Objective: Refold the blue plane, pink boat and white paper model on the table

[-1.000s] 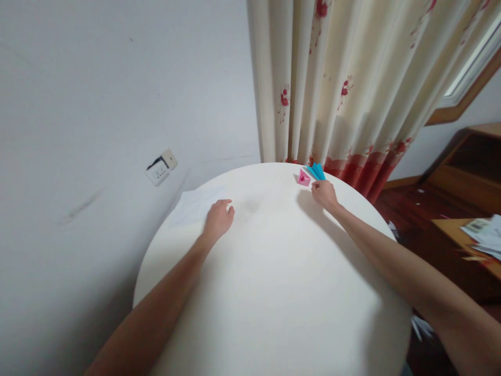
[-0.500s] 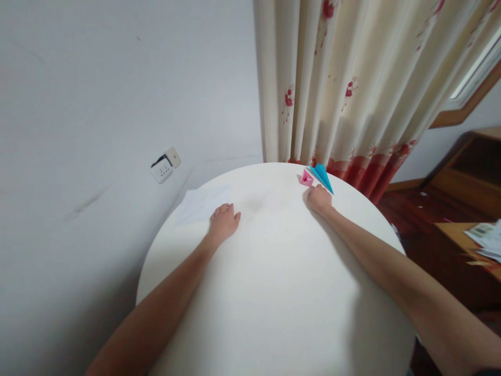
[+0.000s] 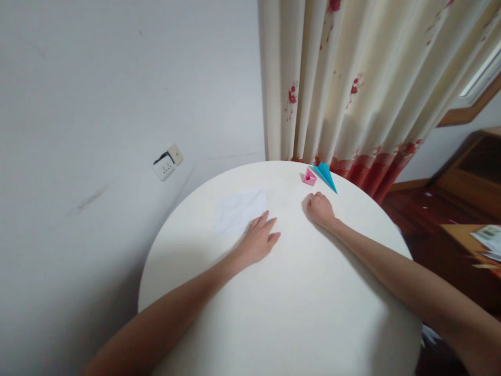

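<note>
A thin white sheet of paper point(image 3: 238, 211) lies flat on the round white table point(image 3: 297, 303). My left hand point(image 3: 260, 237) rests at the paper's near right corner, fingers spread and touching it without gripping. Farther right, my right hand point(image 3: 320, 210) is closed in a fist on the tabletop, and nothing shows in it. Just beyond that fist sits a small pink folded-paper piece point(image 3: 309, 177). Beside it, near the table's far edge, lies a blue folded paper plane point(image 3: 325, 176). The right hand is apart from both folded pieces.
A wall with a socket point(image 3: 164, 168) runs along the left. Behind the table hangs a cream curtain point(image 3: 340, 104) with red patterns. To the right, papers point(image 3: 489, 240) lie on a wooden surface point(image 3: 457, 235) above a dark red floor.
My left hand has moved right across the table, and the white paper has slid right with it. My right fist has drawn slightly back from the pink folded piece.
</note>
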`<action>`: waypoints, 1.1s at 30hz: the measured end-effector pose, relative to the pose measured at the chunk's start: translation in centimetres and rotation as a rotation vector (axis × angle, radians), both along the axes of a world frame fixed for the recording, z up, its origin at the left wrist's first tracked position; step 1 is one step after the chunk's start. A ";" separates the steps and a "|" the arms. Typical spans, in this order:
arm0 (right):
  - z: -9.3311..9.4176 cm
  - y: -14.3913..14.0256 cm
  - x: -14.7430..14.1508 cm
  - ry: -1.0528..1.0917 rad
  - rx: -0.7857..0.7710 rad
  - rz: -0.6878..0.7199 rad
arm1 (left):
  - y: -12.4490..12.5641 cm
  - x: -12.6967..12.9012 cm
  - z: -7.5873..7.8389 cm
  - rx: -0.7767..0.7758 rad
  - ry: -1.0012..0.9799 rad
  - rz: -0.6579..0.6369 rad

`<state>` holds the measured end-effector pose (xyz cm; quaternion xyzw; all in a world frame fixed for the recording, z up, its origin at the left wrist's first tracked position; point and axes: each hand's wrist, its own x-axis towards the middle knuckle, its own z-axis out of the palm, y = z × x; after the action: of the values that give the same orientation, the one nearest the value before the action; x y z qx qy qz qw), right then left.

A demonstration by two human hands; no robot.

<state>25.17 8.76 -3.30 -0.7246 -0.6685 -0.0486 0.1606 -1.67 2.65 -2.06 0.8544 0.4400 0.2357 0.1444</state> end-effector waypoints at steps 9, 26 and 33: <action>-0.7 -0.1 0.5 0.289 0.087 0.003 | 5.1 -3.8 2.5 0.017 -0.220 0.006; 0.4 -2.9 -3.7 0.384 0.176 0.622 | 4.9 -2.5 -1.0 -0.064 0.184 -0.034; -0.6 -3.1 -4.2 0.195 0.061 0.661 | 5.1 -2.6 -0.8 -0.025 0.162 -0.032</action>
<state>20.96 5.68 -3.92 -0.4649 -0.8468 0.0555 0.2526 -4.25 7.74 -2.85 0.8756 0.4396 0.1582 0.1227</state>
